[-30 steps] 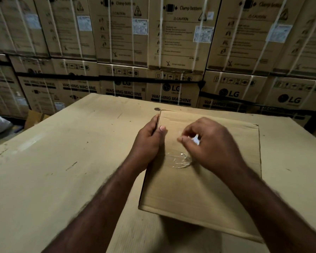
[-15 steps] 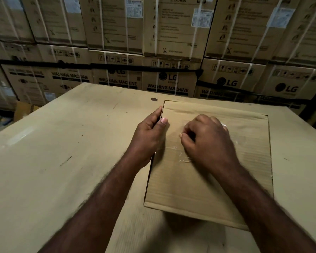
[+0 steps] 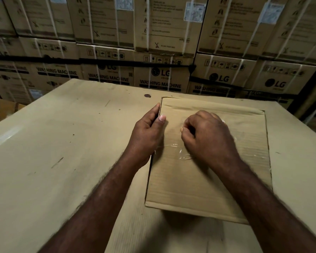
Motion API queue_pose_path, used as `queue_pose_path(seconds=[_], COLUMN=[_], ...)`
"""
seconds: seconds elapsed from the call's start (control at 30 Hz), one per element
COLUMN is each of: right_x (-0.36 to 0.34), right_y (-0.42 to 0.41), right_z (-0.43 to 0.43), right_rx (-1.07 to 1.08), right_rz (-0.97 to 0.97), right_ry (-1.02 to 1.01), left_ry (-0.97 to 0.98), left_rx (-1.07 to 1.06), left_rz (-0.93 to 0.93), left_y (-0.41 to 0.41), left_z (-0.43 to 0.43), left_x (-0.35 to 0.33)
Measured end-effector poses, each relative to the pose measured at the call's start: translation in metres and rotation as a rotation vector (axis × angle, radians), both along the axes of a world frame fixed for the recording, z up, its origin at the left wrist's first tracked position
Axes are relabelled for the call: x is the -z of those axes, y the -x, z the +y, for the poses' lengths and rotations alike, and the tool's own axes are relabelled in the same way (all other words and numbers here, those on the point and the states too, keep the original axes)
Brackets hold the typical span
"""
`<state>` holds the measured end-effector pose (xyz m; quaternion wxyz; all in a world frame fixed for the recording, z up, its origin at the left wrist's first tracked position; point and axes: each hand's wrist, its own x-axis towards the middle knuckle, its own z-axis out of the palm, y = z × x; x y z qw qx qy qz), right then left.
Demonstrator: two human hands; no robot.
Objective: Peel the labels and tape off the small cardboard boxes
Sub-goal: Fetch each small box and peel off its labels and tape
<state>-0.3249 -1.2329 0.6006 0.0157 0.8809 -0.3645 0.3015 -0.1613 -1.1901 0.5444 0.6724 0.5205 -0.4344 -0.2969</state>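
Head: left hand (image 3: pixel 147 133) grips box (image 3: pixel 204 181) edge; right hand (image 3: pixel 209 136) pinches tape (image 3: pixel 183 152).

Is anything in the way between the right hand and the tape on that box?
Nothing visible. The right hand sits directly on the small box, pinching at the clear tape; the left hand grips the box's left edge.

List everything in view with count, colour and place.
box: one, brown, flat on the worktop, right of centre.
tape: one crumpled strip, clear, on the box top.
worktop: one, tan cardboard, foreground.
cartons: many, brown, stacked behind, printed LG washing machine.
labels: several, white, on upper cartons.
left hand: one, grips the box's left edge.
right hand: one, fingers curled, pinching tape on the box top.
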Motion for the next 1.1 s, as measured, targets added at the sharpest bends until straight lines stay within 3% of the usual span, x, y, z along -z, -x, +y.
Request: queue_pose_path(seconds=[0.17, 0.23, 0.53, 0.63, 0.8, 0.97, 1.03, 1.1], right_x=[-0.006, -0.006, 0.015, 0.012, 0.009, 0.018, 0.023, 0.028], right_y=[0.014, 0.017, 0.004, 0.000, 0.002, 0.009, 0.012, 0.015], right_z=[-0.007, -0.006, 0.006, 0.006, 0.003, 0.002, 0.002, 0.001], right_rx=[-0.126, -0.162, -0.077, -0.059, -0.057, -0.086, -0.127, -0.160], right_rz=[-0.178, -0.149, 0.152, 0.241, 0.036, -0.286, -0.424, -0.528], right_ry=[-0.149, -0.165, 0.391, 0.448, 0.219, 0.033, 0.000, -0.015], left_ry=[0.008, 0.011, 0.002, -0.004, -0.052, 0.048, 0.090, -0.064], left_rx=[-0.051, -0.068, -0.073, -0.107, -0.209, -0.537, -0.560, -0.371], left_rz=[-0.003, -0.016, -0.083, -0.150, -0.368, -0.636, -0.638, -0.494], left_y=[0.007, 0.010, 0.012, 0.010, 0.009, 0.024, 0.033, 0.042], left_z=[0.003, 0.004, 0.010, 0.008, 0.007, 0.022, 0.030, 0.034], left_x=[-0.004, -0.005, -0.003, -0.001, -0.008, -0.026, -0.040, -0.053])
